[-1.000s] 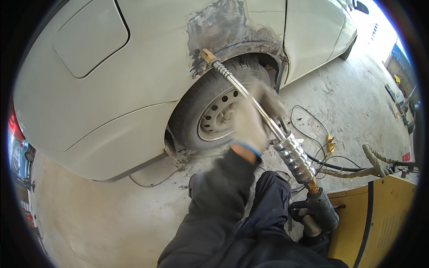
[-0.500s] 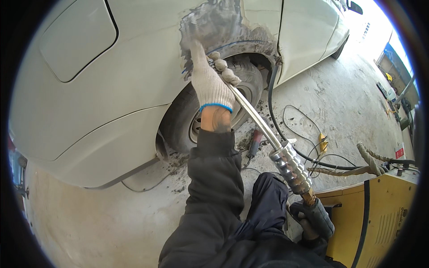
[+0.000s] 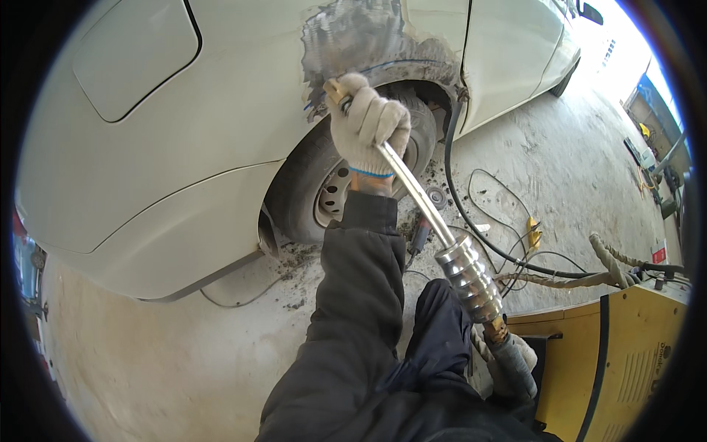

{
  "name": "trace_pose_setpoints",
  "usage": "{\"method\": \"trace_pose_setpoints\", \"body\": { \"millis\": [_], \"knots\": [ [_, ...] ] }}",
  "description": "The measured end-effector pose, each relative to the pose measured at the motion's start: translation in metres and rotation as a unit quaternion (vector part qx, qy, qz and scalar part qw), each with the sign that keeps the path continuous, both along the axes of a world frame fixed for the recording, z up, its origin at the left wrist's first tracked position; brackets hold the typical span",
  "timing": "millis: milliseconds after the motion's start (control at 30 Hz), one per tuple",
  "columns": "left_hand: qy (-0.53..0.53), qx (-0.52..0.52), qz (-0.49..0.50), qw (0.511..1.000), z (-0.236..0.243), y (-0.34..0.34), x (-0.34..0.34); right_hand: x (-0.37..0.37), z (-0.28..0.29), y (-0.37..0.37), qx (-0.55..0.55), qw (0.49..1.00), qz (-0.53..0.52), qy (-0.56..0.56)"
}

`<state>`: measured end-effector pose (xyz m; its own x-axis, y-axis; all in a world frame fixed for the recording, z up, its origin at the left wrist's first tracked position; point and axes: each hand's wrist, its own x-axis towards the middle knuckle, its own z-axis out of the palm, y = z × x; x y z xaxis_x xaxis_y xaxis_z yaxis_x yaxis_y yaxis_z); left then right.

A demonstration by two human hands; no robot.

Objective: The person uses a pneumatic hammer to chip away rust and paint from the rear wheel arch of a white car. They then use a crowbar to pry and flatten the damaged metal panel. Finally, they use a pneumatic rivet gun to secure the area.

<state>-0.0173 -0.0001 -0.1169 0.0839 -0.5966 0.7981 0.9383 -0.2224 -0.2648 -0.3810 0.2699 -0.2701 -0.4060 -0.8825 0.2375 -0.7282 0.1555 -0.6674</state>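
My left hand [image 3: 368, 125], in a white knit glove with a blue cuff, is closed round the upper end of a long metal slide-hammer puller [image 3: 416, 191]. Its brass-coloured tip [image 3: 336, 92] is by the sanded grey patch [image 3: 350, 33] above the car's wheel arch; contact is unclear. A ribbed steel weight [image 3: 469, 276] sits low on the shaft. My right hand [image 3: 521, 353], gloved and partly hidden, is closed on the puller's grey handle at the bottom end. The rear wheel [image 3: 291, 202] shows behind my left wrist.
The white car body [image 3: 140, 177] fills the upper left. A yellow machine [image 3: 626, 353] stands at lower right, with thick wrapped cables [image 3: 604, 258]. An angle grinder [image 3: 421, 236], loose cords and a yellow power strip [image 3: 534, 232] lie on the concrete floor [image 3: 147, 353].
My left hand has moved up the shaft to near its tip and closed round it. My right hand and the handle end have shifted slightly left, and that hand's glove shows differently.
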Motion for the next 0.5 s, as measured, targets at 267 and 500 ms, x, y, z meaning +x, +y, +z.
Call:
{"method": "trace_pose_setpoints", "body": {
  "millis": [267, 500],
  "knots": [
    [-0.115, 0.196, 0.169, 0.959, 0.029, 0.015, 0.005, 0.001, -0.006, -0.012, 0.216, 0.948, -0.227, 0.054],
    [-0.122, 0.246, 0.161, 0.948, 0.015, 0.005, 0.017, -0.005, 0.010, 0.015, 0.028, 0.954, 0.237, -0.184]
  ]
}}
